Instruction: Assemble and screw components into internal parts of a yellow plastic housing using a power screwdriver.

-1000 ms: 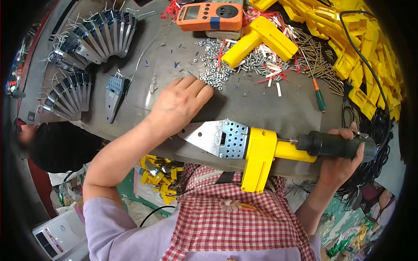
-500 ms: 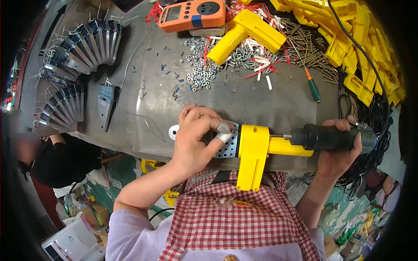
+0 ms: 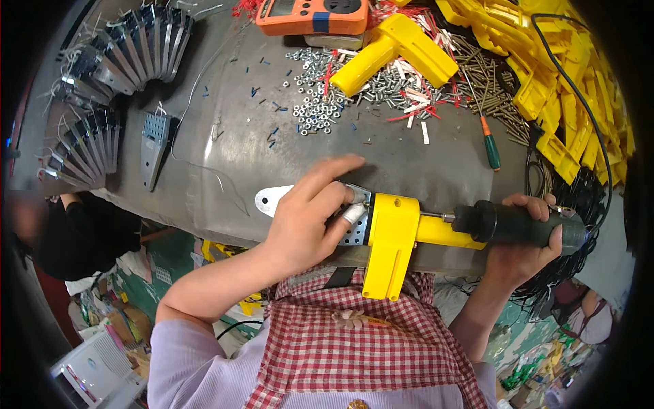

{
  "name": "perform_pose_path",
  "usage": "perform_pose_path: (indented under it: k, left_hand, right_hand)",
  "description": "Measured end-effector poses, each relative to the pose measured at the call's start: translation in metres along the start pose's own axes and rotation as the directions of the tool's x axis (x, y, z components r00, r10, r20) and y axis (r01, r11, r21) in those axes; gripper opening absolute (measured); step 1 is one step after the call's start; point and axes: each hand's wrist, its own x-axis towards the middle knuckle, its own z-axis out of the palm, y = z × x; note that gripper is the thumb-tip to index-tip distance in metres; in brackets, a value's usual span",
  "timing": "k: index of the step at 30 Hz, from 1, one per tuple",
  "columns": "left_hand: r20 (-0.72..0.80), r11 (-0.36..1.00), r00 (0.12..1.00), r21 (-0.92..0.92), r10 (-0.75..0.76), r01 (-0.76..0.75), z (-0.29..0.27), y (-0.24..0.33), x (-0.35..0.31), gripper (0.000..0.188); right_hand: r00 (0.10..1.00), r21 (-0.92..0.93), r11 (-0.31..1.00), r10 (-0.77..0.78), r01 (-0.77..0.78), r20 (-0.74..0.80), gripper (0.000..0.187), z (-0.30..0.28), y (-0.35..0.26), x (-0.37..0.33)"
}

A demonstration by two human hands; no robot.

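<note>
My left hand, with silver tape on thumb and forefinger, pinches at the edge of a perforated metal bracket; whatever lies between the fingertips is too small to make out. Its other fingers stretch forward. The bracket's pale rounded end sticks out left of the hand. Against the bracket's right side sits a yellow plastic T-shaped housing. My right hand is wrapped round a dark power screwdriver, lying level. Its bit points left at the housing; the tip is hidden.
Loose nuts and screws lie beyond my hands, near another yellow housing and an orange multimeter. A green-handled screwdriver lies right. Yellow parts pile far right. Brackets with wires stand left; a person is beyond.
The fingers of my left hand have straightened forward, and more of the bracket's pale end shows. The right hand keeps its grip on the power screwdriver. The whole view has shifted slightly.
</note>
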Motion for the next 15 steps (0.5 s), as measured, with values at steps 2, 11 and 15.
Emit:
perform_pose_path:
  k: [2,11,15]
  left_hand:
    - [0.016,0.999,0.999,-0.006,0.049,-0.049,0.000,-0.003,0.001,0.019]
    - [0.062,0.990,0.989,0.044,0.132,-0.135,0.003,-0.002,0.002,0.027]
    - [0.053,0.997,0.995,0.016,0.080,-0.081,0.009,0.005,0.007,0.025]
  right_hand:
    - [1.000,-0.033,0.999,-0.008,0.008,0.004,0.039,-0.001,0.001,0.001]
    - [0.998,-0.009,1.000,-0.021,0.021,0.052,0.036,-0.003,0.002,0.000]
    - [0.998,-0.094,0.995,-0.019,0.024,0.058,0.038,-0.005,-0.008,0.009]
